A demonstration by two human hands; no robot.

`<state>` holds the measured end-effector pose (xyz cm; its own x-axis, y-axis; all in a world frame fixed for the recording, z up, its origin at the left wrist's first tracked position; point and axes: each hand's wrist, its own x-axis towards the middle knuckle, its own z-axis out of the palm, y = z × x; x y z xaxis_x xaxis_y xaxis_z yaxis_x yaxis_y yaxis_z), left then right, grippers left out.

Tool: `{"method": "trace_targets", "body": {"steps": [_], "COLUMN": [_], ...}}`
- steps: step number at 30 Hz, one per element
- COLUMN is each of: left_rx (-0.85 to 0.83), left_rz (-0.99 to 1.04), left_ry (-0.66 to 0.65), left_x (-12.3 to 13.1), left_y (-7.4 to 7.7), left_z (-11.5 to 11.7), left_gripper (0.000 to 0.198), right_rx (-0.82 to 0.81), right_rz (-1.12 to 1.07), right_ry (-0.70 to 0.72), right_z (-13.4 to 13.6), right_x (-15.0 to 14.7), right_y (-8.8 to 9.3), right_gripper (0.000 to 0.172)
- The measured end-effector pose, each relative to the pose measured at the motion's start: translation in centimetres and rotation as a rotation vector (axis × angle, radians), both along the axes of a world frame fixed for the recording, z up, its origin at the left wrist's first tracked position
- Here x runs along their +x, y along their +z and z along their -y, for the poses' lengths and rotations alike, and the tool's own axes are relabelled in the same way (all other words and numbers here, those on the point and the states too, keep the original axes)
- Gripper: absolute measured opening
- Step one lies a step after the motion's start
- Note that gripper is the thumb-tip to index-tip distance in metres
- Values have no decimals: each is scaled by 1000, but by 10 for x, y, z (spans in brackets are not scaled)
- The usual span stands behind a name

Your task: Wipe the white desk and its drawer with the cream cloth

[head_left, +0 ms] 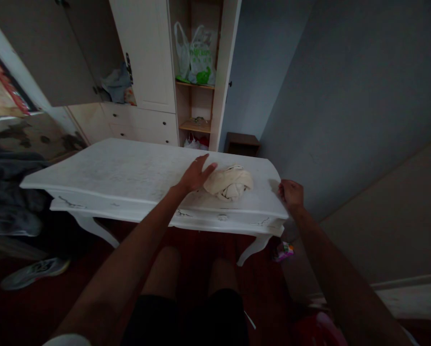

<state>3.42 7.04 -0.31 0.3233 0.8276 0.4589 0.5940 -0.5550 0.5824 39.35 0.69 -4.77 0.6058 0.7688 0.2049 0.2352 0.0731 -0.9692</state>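
Note:
A white table [129,166] with carved trim and curved legs stands in front of me. Toward its right part lies a crumpled cream cloth [229,181], bunched in a loose heap. My left hand [196,176] is just left of the cloth, thumb and fingers apart, the thumb close to the cloth's edge. At the table's right end, my right hand [292,193] is closed with its fingers curled against the rim. What those fingers hold, if anything, is hidden.
Behind the table stands a white wardrobe [148,62] with plastic bags [201,60] on an open shelf. A small brown cabinet [242,142] is by the grey wall. Dark fabric [9,192] and a shoe [35,274] are at left; a purple packet [284,251] lies near the right leg.

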Motion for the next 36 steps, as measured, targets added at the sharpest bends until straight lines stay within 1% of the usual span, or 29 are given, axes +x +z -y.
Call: {"method": "trace_targets", "body": {"steps": [2, 4, 6, 8, 10, 12, 15, 17, 22, 28, 33, 36], "left_rx": [24, 13, -17, -31, -32, -36, -42, -29, -9, -8, -16, -32], "left_rz": [-42, -173, -295, -360, -393, -436, -496, -500, -456, -450, -492, -512], "left_ry": [129, 208, 234, 245, 245, 238, 261, 275, 261, 265, 270, 285], "left_x": [-26, -51, -69, -79, -80, -76, -70, -69, -70, -70, -70, -69], "left_y": [-11, -23, -31, -35, -35, -33, -30, -30, -30, -30, -29, -27], "left_z": [-7, -10, -9, -6, -3, 1, 6, 8, 9, 9, 10, 11], "left_gripper": [57, 51, 46, 43, 40, 36, 31, 30, 28, 27, 31, 35], "right_rx": [3, 0, -6, -9, -14, -23, -28, -32, -45, -83, -119, -162], "right_rz": [16, 36, 47, 55, 64, 69, 73, 93, 138, 291, 550, 614], "right_ry": [10, 11, 8, 0, -9, -17, -22, -23, -34, -36, -22, -32], "right_z": [0, 0, 0, 1, 2, 3, 4, 5, 4, 5, 8, 10], "right_x": [1, 2, 2, 1, -1, -4, -5, -4, -1, -1, -7, -10], "right_y": [-1, -2, -2, -1, 2, 4, 5, 5, 2, 1, 5, 6], "right_gripper": [21, 21, 21, 21, 21, 20, 20, 21, 22, 26, 29, 31]}}
